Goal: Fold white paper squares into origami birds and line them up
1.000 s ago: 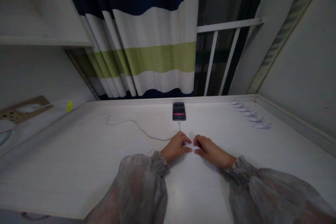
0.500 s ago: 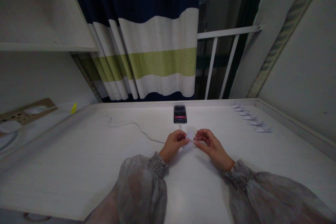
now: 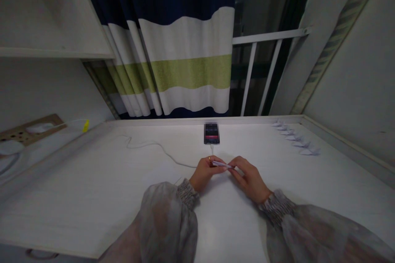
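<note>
Folded paper [image 3: 220,164] lies crosswise, long axis left to right, my left hand [image 3: 205,172] pinching along its length, right hand [image 3: 251,178] gripping its right end.

Folded white paper [image 3: 220,164], narrow, slightly tilted, pinched at both ends

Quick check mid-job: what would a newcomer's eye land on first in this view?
Probably the curtain, boldly banded navy, white and green, hanging behind the white table. Next, the left hand and right hand, pinching folded white paper near the picture's middle. Just beyond them, the dark phone stands out.
</note>
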`<action>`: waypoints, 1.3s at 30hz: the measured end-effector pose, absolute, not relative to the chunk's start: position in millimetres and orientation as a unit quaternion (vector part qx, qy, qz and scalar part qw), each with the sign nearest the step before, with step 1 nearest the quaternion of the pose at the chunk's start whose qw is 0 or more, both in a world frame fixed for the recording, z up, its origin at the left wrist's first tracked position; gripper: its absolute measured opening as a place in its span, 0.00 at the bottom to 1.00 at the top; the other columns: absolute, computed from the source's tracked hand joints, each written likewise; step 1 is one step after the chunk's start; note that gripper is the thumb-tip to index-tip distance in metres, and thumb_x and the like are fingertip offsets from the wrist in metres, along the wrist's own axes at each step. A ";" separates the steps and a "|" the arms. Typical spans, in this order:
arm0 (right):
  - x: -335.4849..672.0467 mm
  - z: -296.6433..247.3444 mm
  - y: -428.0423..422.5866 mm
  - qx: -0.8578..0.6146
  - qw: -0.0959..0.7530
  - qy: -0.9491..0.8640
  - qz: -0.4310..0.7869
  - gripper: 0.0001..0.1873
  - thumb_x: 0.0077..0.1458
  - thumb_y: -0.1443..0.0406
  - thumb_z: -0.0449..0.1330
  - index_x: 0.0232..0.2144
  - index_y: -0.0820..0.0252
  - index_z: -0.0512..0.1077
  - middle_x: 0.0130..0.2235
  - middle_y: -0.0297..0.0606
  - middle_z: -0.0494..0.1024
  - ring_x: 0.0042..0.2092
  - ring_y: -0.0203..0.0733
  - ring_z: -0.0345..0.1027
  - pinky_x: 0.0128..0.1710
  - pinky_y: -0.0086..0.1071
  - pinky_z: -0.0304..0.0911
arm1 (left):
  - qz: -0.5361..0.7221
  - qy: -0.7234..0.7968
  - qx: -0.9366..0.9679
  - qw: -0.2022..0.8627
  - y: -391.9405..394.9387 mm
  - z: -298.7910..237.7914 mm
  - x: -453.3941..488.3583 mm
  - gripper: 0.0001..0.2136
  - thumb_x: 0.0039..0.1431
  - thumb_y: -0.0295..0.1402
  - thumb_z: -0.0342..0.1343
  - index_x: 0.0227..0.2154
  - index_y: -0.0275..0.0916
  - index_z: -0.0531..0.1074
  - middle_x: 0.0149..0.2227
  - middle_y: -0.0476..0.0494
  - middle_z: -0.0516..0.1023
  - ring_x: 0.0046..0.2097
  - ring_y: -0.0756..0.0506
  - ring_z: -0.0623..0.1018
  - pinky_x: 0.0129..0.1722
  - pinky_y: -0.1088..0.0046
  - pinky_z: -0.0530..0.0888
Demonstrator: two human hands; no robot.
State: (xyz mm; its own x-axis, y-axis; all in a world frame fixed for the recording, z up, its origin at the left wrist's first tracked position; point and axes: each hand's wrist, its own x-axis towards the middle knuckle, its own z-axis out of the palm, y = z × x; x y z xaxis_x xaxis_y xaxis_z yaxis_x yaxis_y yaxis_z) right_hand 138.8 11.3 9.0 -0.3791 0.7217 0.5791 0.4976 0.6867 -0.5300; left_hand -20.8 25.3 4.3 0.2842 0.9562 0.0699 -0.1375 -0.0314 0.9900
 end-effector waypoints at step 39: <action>138.2 -5.6 17.0 -0.328 0.240 -0.894 0.189 0.08 0.53 0.71 0.47 0.28 0.61 0.65 0.32 0.41 0.66 0.35 0.40 0.59 0.36 0.37 0.61 | 0.259 0.394 0.783 0.405 36.7 0.4 -38.9 0.03 0.42 0.26 0.56 0.23 0.34 0.74 0.28 0.45 0.74 0.31 0.50 0.72 0.35 0.76 0.68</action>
State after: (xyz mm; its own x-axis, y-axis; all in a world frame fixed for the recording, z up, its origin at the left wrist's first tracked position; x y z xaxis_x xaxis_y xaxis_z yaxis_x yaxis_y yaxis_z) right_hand 138.2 17.0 -5.6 -0.6700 0.6767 0.3053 0.4952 0.7137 -0.4955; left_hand -38.9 36.7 0.4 0.5552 0.8273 0.0858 0.4074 -0.3604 0.8391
